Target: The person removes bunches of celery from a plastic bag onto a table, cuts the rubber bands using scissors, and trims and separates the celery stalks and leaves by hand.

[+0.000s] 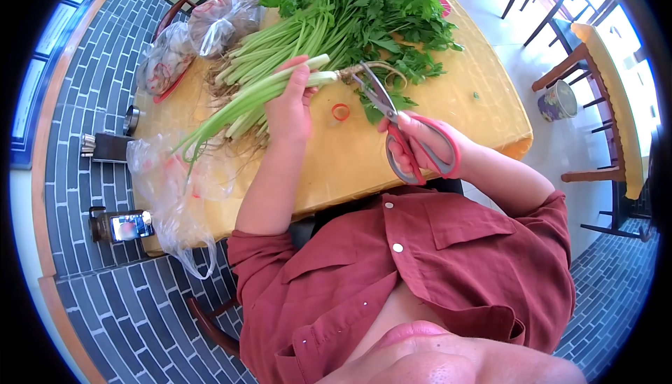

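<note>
In my left hand (290, 107) is a small bunch of pale green celery stalks (241, 107), its root end (348, 73) pointing right and its thin tops hanging to the left. My right hand (414, 135) is closed round the red and grey handles of a pair of scissors (380, 98). The blades are spread and reach up to the stringy roots; I cannot tell whether they touch them. Behind my hands lies a large pile of celery (315, 30), with leaves to the right and brown roots to the left. A red ring-shaped band (340, 112) lies between my hands.
A yellow cloth covers the table (483, 104). Filled plastic bags (224, 20) stand at the back left, and a crumpled clear bag (168, 181) hangs over the left edge. A phone (131, 226) is beside it. Chairs (595, 104) and a patterned bin (558, 100) stand at right.
</note>
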Tool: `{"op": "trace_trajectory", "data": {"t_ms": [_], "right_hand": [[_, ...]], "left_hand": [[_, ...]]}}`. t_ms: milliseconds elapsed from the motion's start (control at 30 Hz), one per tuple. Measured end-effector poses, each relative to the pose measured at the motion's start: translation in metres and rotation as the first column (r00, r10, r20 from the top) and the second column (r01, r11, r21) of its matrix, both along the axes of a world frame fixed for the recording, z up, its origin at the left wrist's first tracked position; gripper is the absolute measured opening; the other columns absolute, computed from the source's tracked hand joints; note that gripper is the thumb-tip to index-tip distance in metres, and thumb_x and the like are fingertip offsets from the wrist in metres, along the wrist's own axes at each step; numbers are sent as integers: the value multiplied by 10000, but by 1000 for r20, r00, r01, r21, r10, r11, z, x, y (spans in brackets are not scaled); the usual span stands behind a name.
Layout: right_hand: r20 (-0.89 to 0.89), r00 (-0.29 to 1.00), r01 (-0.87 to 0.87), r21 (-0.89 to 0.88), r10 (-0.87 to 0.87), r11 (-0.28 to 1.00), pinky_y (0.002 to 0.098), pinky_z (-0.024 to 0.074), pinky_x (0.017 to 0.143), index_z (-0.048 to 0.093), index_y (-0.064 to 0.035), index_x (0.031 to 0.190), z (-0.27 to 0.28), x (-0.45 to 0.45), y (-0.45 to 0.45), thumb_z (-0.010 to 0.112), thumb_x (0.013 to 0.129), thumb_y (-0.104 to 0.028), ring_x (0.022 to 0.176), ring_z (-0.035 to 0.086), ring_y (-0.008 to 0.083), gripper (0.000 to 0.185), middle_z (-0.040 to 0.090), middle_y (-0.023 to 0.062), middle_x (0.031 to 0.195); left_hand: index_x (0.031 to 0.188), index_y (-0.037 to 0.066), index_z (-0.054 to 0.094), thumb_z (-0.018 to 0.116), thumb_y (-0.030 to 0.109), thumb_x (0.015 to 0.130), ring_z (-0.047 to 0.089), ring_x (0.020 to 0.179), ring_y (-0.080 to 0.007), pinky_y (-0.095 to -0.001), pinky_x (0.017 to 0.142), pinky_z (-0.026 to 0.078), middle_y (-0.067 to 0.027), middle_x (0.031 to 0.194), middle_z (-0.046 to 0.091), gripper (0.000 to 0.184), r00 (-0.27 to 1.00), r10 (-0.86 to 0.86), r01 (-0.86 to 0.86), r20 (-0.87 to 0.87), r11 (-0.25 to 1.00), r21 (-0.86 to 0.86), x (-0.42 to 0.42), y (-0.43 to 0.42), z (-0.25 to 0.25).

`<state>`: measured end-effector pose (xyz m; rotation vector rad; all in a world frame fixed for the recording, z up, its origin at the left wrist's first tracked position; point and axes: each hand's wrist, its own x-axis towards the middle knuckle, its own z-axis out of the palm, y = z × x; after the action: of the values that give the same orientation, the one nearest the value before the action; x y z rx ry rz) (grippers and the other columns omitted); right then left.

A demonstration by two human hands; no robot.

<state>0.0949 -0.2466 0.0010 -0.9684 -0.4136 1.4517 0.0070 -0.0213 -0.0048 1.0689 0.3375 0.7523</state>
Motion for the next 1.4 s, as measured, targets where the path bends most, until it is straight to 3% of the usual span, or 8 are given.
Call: {"op": "trace_trajectory", "data": {"t_ms": [100, 233, 333, 433, 533, 833, 1233, 1400], "right_hand": [[46, 994, -94, -6, 94, 996, 267, 422, 465, 433, -15, 1111, -1, -7, -5, 362, 978, -405, 548, 485, 128, 418, 447, 31, 673], [102, 992, -67, -33, 70, 997, 256, 411, 452, 440, -15, 1110, 2, -15, 8, 374, 966, -443, 514, 467, 117, 456, 453, 30, 660], [115, 993, -19, -53, 25, 998, 249, 403, 508, 441, -29, 1101, 8, -14, 20, 358, 988, -366, 579, 463, 131, 365, 451, 34, 744], [160, 987, 10, -40, -3, 999, 246, 403, 497, 450, -31, 1093, 5, -15, 26, 366, 985, -374, 563, 465, 128, 369, 454, 34, 737], [192, 981, 3, -62, 8, 998, 246, 407, 501, 456, -34, 1091, 5, -14, 30, 369, 985, -373, 560, 473, 125, 366, 458, 32, 729], [124, 991, 65, -66, -56, 996, 246, 408, 507, 464, -35, 1081, 0, -15, 33, 404, 974, -373, 554, 475, 123, 360, 458, 26, 716], [49, 993, 109, -147, -103, 983, 212, 311, 404, 472, -34, 1072, -4, -18, 20, 496, 947, -340, 471, 366, 67, 332, 401, -13, 638], [120, 992, 58, -113, -45, 992, 237, 366, 422, 478, -35, 1046, -4, -11, 20, 450, 959, -367, 483, 434, 102, 345, 432, 4, 651]], "left_hand": [[1081, 20, 588, 604, 98, 870, 596, 812, -129, -232, 658, 473, -80, 939, 622, 226, 999, 32, -31, 22, 999, -16, 2, 1, 3], [1082, 24, 584, 599, 96, 873, 592, 840, -126, -237, 676, 473, -73, 966, 614, 221, 1000, 17, -17, 23, 1000, 5, 1, -6, 5], [1116, -2, 544, 588, 84, 880, 599, 883, -160, -268, 759, 510, -109, 1011, 602, 255, 1000, 0, 0, 9, 1000, 21, 0, -9, 0], [1080, 23, 586, 605, 103, 873, 570, 814, -105, -230, 666, 466, -58, 982, 601, 223, 1000, -3, 4, -5, 999, 48, 0, -15, 1], [1113, 0, 545, 582, 89, 886, 590, 881, -148, -261, 748, 506, -103, 1018, 598, 247, 1000, 1, 0, -16, 996, 94, 0, -13, -3], [1099, 35, 569, 589, 95, 883, 568, 847, -107, -230, 698, 475, -50, 1023, 592, 225, 996, -50, 63, -79, 982, 176, -1, -18, -2], [1042, 20, 612, 622, 129, 868, 553, 772, -108, -232, 640, 471, -54, 923, 605, 206, 994, 26, -17, -103, 996, 90, 8, -19, -7], [1039, 23, 611, 612, 130, 874, 556, 770, -109, -239, 649, 476, -59, 942, 605, 197, 990, 8, 8, -144, 993, 115, 7, -23, -6]]}}
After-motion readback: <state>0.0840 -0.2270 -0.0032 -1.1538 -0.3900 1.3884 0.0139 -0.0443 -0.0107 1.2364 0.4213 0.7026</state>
